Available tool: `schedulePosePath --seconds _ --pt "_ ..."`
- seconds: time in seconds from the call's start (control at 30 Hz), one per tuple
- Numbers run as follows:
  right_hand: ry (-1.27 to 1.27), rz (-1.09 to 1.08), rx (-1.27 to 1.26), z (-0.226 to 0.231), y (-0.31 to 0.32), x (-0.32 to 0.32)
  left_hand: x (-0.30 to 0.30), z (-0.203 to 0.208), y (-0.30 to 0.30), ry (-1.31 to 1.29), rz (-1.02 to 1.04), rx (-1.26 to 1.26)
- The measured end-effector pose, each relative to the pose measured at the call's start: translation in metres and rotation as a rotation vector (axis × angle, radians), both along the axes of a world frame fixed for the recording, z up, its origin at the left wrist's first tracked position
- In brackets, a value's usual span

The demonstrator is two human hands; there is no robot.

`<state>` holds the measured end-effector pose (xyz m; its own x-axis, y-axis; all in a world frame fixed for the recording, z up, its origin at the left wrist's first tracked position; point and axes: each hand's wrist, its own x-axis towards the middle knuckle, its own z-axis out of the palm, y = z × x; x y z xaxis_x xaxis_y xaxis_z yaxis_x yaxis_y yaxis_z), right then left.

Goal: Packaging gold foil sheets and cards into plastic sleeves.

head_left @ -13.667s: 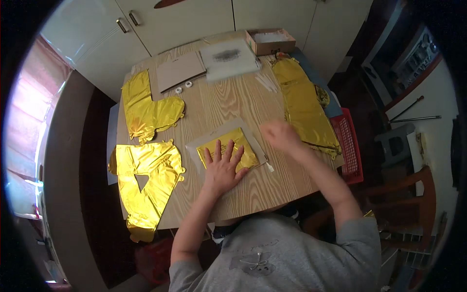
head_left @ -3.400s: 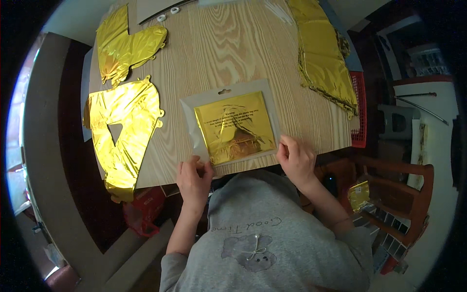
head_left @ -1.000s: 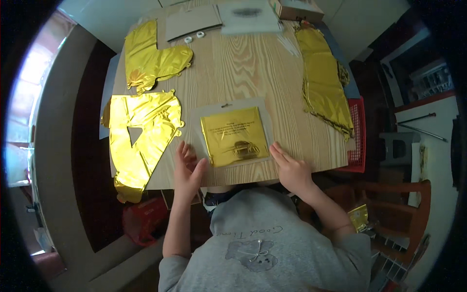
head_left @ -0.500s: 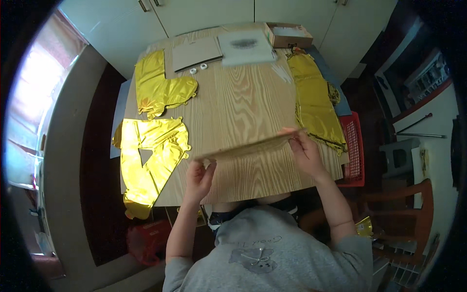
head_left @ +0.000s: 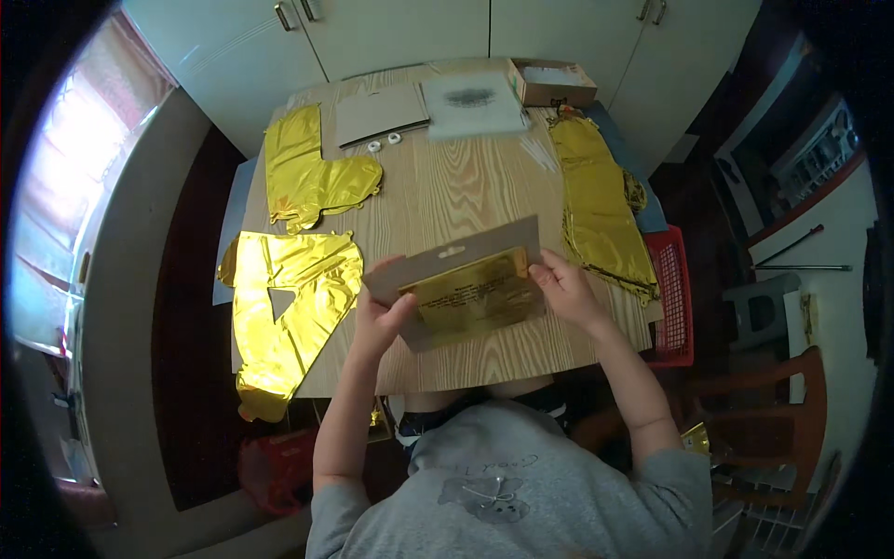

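Between my hands, over the near part of the table, I hold a flat grey card package with a hang slot along its top edge. Folded gold foil shows on its face, printed with dark text. My left hand grips the left edge, thumb on the front. My right hand pinches the right edge. Left of the package lies a flat gold foil balloon with a small triangular opening. Beyond it is another flat gold foil balloon. Several gold foil balloons lie stacked at the right.
At the back are grey cards, clear plastic sheets or bags and a cardboard box. Two white rolls and thin white strips lie nearer. A red basket stands by the right edge; a wooden chair is beyond.
The package was nearly edge-on and is now tilted so that its printed face shows. Both hands still hold its sides; my right hand has shifted slightly left and down.
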<state>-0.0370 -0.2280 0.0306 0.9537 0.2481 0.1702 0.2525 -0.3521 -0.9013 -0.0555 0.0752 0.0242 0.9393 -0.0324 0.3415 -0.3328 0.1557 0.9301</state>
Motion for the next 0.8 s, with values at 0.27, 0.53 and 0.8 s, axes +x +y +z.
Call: schedulePosePath --seconds 0.27,0.53,0.8 --pt "0.327 0.150 0.459 -0.013 0.004 -0.002 0.000 -0.001 -0.006 0.476 0.021 -0.160" --pt "0.416 0.265 0.497 -0.024 -0.009 -0.008 0.000 0.000 -0.009 0.467 0.058 -0.253" --pt "0.415 0.244 0.531 -0.033 -0.009 -0.005 -0.009 0.015 -0.017 0.382 0.052 -0.077"
